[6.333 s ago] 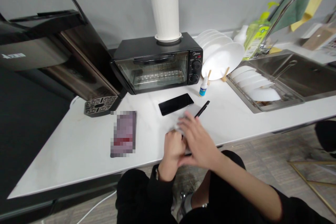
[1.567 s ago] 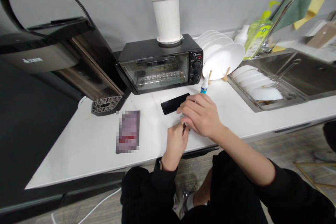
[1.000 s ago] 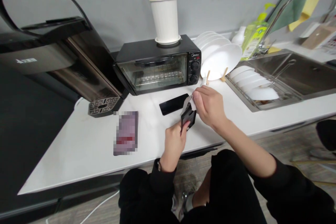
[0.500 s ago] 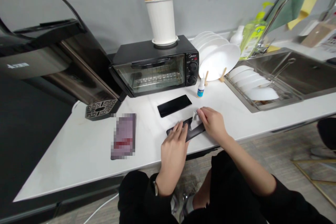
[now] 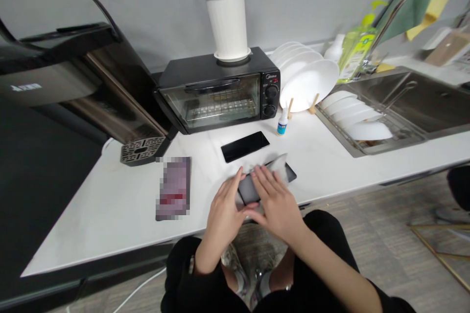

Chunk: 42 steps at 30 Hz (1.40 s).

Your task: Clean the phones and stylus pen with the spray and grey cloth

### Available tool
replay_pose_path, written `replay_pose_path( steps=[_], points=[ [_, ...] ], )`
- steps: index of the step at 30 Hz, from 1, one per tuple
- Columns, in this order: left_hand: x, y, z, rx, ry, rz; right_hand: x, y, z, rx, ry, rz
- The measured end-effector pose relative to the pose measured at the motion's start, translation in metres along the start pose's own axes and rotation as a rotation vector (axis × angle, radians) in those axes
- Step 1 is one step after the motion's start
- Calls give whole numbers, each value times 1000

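Near the counter's front edge lies a dark phone [image 5: 248, 190], partly covered by my hands. My left hand [image 5: 223, 208] is at its left end, with the fingers along the far side and the thumb on the near side. My right hand [image 5: 275, 200] presses over the phone's middle, fingers together on a thin grey-white cloth [image 5: 282, 162]. One corner of the cloth sticks up past my fingers, slightly blurred. Just behind, a second phone [image 5: 245, 146] lies flat with its black screen up. A small white bottle with a blue label [image 5: 282, 123] stands farther back.
A blurred-out purple phone-shaped item [image 5: 174, 188] lies at left beside a tall drinks machine [image 5: 110, 93]. Behind stands a toaster oven [image 5: 220, 95] with a white utensil pot [image 5: 229, 24] on top. Racked plates [image 5: 310, 85] and a sink [image 5: 433, 102] are at right.
My right hand has moved left and changed from pinching the cloth to pressing it over the phone. My left hand has shifted left to the phone's end.
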<state>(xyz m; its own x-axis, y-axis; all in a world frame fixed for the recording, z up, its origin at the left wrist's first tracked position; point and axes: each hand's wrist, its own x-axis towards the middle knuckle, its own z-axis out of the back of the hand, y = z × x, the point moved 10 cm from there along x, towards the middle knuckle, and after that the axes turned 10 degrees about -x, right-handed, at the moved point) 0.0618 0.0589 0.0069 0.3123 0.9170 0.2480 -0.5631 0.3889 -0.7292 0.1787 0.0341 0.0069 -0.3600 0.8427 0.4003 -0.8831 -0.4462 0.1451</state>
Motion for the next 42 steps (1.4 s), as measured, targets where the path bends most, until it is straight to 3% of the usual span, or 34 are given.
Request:
replay_pose_path(
  steps=[3,5,8,10,12,15,18,20,23,25,27,29,31,33,35,39,40,42],
  points=[
    [-1,4,1,-8,-32,29,2,35,1,125,40,161],
    [-3,6,2,-22,-46,59,-5,34,8,191,73,258],
    [-4,1,2,-38,-39,71,-15,-1,17,186,120,300],
    [-3,-2,3,-35,-41,76,-14,-31,17,94,112,230],
    [-1,-2,4,-40,-42,87,-9,-44,14,4,70,127],
    [0,1,2,-46,-23,69,0,-20,3,-8,18,19],
    [-1,6,0,-13,-12,54,3,26,-4,70,27,64],
    [-2,9,0,-10,-18,72,0,35,-2,115,63,125],
    [-4,6,1,-37,-24,87,-7,-3,6,51,93,131],
    [-3,3,1,-36,-27,90,-7,-37,11,-52,74,49],
    [-3,2,1,-28,-27,99,-6,-48,12,-102,40,-35],
    [-3,4,0,-23,-19,110,-3,-24,8,-53,18,-26],
    [-5,6,0,-26,-28,118,-3,14,4,48,18,60],
    [-6,7,2,-39,-55,114,-7,38,3,120,49,159],
    [-6,6,4,-59,-75,118,-12,26,6,100,64,176],
    [-5,4,2,-66,-64,144,-11,-46,15,-90,5,-4],
    [-5,3,2,-57,-62,144,-8,-54,16,-119,-14,-45],
    [-5,2,2,-39,-46,129,-1,-45,12,-112,-22,-48]
  ],
)
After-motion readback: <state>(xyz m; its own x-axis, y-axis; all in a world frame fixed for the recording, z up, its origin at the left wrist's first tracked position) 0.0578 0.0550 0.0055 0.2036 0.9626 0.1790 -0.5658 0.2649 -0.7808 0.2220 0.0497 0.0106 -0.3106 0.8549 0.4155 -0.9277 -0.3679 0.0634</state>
